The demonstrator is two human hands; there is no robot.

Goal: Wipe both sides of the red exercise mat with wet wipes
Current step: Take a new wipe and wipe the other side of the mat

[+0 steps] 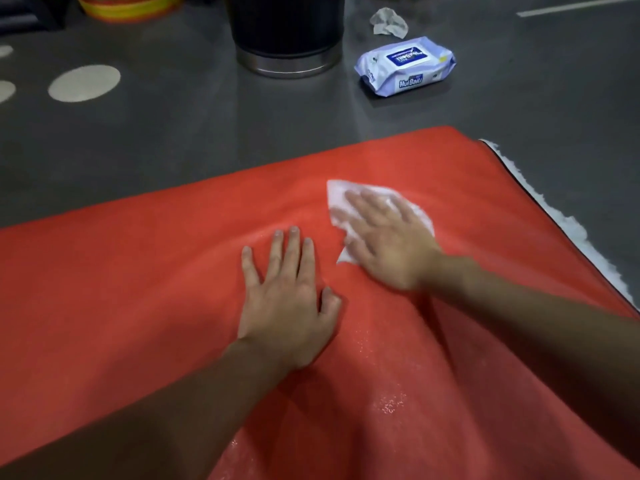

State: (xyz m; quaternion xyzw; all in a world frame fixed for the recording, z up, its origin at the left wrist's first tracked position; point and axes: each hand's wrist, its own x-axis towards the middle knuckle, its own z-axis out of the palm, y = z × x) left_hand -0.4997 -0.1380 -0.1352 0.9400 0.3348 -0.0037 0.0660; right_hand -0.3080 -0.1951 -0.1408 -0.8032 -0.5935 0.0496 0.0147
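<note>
The red exercise mat [138, 289] lies flat on the dark floor and fills the lower half of the head view. My left hand [287, 299] rests flat on it near the middle, fingers straight and spread. Just to the right, my right hand [388, 237] presses a white wet wipe [337, 199] onto the mat with flat fingers; the hand is motion-blurred. Wet sheen shows on the mat in front of me. A pale blue pack of wet wipes [405, 67] lies on the floor beyond the mat's far edge.
A dark round bin with a metal base [287, 39] stands behind the mat, left of the pack. A crumpled used wipe [388, 22] lies further back. Coloured stacked items [128, 6] sit at the top left. White frayed material [571, 230] borders the mat's right edge.
</note>
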